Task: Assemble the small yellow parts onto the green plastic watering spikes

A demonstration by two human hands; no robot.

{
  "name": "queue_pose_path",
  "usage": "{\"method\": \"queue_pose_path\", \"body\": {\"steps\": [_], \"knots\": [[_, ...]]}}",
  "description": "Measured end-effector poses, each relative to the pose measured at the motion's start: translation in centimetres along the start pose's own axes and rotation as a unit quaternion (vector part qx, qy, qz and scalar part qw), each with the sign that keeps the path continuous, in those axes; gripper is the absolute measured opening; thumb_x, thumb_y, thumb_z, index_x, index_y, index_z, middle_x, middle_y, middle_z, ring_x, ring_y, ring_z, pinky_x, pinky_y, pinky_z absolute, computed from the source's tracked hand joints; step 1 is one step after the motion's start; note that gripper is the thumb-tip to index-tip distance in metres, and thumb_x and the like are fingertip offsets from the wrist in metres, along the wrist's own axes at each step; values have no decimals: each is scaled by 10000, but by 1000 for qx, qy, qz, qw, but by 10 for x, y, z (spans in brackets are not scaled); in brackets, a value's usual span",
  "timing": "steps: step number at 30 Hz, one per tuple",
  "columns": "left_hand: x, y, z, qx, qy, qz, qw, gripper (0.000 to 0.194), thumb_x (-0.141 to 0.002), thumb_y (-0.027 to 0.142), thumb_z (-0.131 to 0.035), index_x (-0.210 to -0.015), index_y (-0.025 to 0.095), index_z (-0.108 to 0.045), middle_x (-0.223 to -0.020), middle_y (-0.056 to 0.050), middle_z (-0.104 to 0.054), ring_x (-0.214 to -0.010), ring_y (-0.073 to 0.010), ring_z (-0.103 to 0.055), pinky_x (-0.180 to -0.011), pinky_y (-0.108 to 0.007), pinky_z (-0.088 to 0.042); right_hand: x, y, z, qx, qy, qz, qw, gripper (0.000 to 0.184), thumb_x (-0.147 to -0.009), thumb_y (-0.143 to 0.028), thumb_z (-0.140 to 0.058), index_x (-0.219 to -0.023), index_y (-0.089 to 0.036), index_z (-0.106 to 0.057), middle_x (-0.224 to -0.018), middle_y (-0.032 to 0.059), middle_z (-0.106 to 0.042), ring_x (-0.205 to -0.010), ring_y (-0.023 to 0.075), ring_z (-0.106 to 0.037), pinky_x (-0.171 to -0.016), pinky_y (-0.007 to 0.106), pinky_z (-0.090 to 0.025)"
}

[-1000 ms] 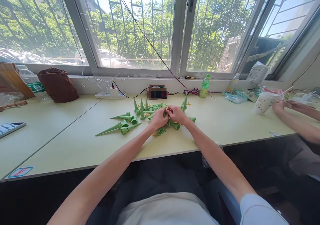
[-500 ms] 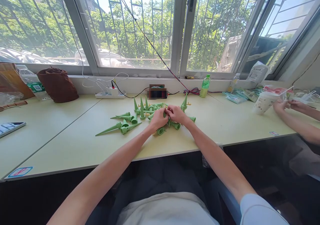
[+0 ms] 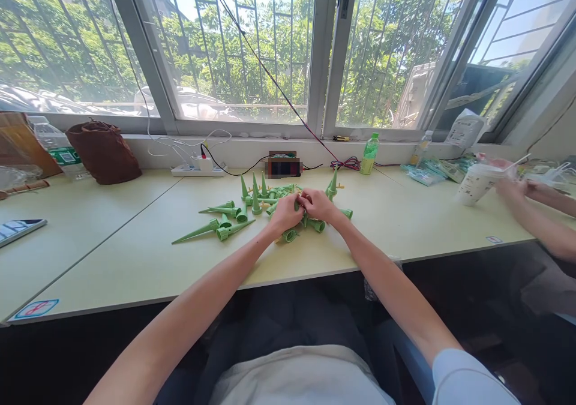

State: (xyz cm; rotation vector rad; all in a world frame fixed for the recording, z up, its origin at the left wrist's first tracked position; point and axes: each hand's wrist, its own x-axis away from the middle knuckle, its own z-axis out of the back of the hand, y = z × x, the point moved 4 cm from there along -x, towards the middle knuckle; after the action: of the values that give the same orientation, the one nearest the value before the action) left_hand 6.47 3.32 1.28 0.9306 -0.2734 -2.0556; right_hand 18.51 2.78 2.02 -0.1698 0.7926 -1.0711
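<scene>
My left hand (image 3: pixel 285 213) and my right hand (image 3: pixel 318 206) meet over a heap of green plastic cone spikes (image 3: pixel 265 200) on the pale table (image 3: pixel 135 255). Both hands have their fingers curled and pinched together around a small green piece (image 3: pixel 297 204) held between them. More spikes lie flat to the left (image 3: pixel 225 231), some stand upright at the back (image 3: pixel 255 198), and a few short green caps (image 3: pixel 289 236) lie just under my wrists.
A brown pouch (image 3: pixel 104 152), a power strip (image 3: pixel 198 169) with cables, a small black device (image 3: pixel 283 166) and a green bottle (image 3: pixel 369 155) line the window ledge. A phone (image 3: pixel 18 230) lies far left. At right, another person's hands (image 3: pixel 517 189) work beside a paper cup (image 3: pixel 477 183).
My hands stay in place over the heap with only slight finger motion. The other person's hands at the right have shifted a little.
</scene>
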Motion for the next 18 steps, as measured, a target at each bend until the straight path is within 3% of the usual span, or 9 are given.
{"method": "queue_pose_path", "body": {"steps": [13, 18], "knots": [[4, 11, 3, -2, -28, -5, 1000, 195, -703, 97, -504, -825, 166, -639, -805, -64, -685, -754, -200, -603, -716, -292, -450, 3, -1, 1, 9, -27, -11, 1000, 122, -832, -267, -494, -750, -187, -536, -663, 18, -563, -606, 147, -452, -589, 261, -322], [3, 7, 1, 2, -22, -6, 1000, 165, -709, 101, -509, -803, 170, -626, -768, -57, -672, -744, -195, -600, -704, -285, -443, 1, -1, 2, -7, -7, -3, 1000, 149, -826, -280, -502, -706, -193, -511, -628, 2, -551, -585, 134, -437, -588, 256, -323]]}}
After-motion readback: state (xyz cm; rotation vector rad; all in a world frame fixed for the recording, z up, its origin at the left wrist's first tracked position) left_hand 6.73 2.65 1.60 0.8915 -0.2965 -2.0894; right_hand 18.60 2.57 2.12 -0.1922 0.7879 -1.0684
